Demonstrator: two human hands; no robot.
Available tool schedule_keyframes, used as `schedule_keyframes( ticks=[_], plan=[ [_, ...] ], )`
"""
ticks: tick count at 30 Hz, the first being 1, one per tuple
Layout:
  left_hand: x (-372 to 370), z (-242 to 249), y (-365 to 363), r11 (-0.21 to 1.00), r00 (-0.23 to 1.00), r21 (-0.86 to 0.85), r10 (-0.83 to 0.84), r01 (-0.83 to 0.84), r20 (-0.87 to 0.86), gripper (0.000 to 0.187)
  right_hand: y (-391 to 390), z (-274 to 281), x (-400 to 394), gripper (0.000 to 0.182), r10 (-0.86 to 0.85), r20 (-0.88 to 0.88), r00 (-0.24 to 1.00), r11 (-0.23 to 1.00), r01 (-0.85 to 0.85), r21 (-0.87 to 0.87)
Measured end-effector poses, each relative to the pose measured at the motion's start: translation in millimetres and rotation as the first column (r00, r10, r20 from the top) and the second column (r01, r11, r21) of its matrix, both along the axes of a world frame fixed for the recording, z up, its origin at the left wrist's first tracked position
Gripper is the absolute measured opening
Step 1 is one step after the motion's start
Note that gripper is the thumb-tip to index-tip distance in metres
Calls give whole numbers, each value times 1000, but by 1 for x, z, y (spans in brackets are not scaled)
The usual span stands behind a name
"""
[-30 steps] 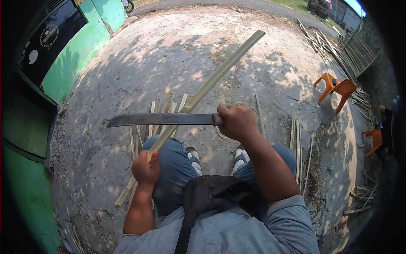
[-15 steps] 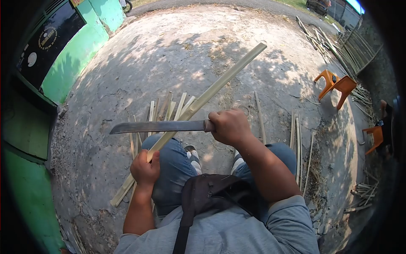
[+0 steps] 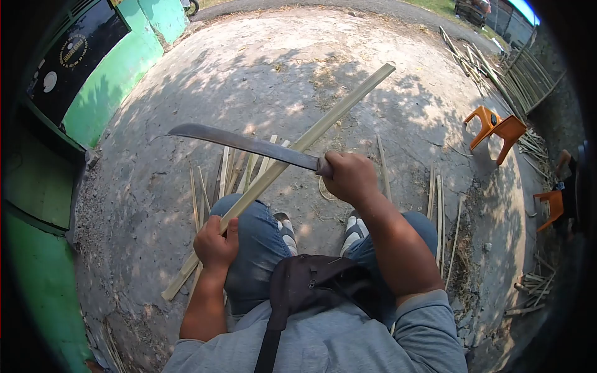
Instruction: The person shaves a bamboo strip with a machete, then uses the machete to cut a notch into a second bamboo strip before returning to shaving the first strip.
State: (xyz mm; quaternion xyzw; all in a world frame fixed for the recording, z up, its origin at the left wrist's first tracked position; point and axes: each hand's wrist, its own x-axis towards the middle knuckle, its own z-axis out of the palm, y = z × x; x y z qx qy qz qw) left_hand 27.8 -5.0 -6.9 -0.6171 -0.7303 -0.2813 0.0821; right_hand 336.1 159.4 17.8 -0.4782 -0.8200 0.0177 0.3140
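My left hand (image 3: 216, 244) is closed around the lower part of a long bamboo strip (image 3: 339, 113), which slants up and away to the right. Its lower end sticks out below the hand, beside my left leg. My right hand (image 3: 351, 177) grips the short handle of a machete (image 3: 242, 142). The blade points left, its tip raised, and lies across the strip in this view, with the strip's upper length showing beyond it. Several cut bamboo strips (image 3: 231, 171) lie on the ground past my left knee, partly hidden behind the blade and the held strip.
Loose strips (image 3: 439, 211) lie to the right of my right knee. An orange plastic chair (image 3: 497, 129) stands at the right, with bamboo poles (image 3: 476, 62) behind it. Another person's arm (image 3: 564, 163) shows at the right edge. A green wall (image 3: 115, 93) runs along the left.
The machete's tip has swung upward and its blade now crosses the bamboo strip higher up. My right hand has shifted slightly right, while my left keeps its hold on the strip.
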Motion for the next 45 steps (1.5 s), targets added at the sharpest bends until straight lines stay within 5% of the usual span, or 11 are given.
schedule_keyframes(
  ticks=[3, 6, 11, 15, 21, 25, 29, 34, 45],
  plan=[
    [-3, -3, -2, 1000, 1000, 13, -15, 15, 24, 54, -7, -2, -17, 18, 131, 170, 977, 987, -145, 73],
    [-8, -4, -5, 999, 999, 12, -31, 31, 40, 54, 0, 3, -8, 22, 166, 112, 980, 982, -175, 73],
    [-8, -4, -4, 1000, 996, 26, -4, 1, 86, 54, 28, 3, 25, 27, -181, -71, 981, 982, 177, -58],
    [-4, -1, -2, 1000, 993, 11, -16, 14, 113, 54, 27, 4, 38, 22, -312, -206, 927, 950, 305, -67],
    [-13, -11, -3, 1000, 981, 6, -22, 22, 193, 58, 4, 9, 7, 23, -73, -241, 968, 994, 90, 58],
    [-14, -14, -3, 997, 970, 80, -19, 0, 241, 58, -4, 6, -7, 21, 137, 21, 990, 967, -139, 213],
    [-10, -8, -5, 1000, 976, 26, 11, -17, 219, 59, 9, 4, 7, 18, 88, 38, 995, 981, -93, 171],
    [-4, -4, -2, 999, 975, 4, 31, -32, 222, 58, 22, 7, 25, 24, -151, -180, 972, 989, 149, -23],
    [-3, -9, -4, 999, 988, 26, 40, -44, 148, 58, -11, 25, 0, 20, 28, 43, 999, 999, -29, 33]
  ],
)
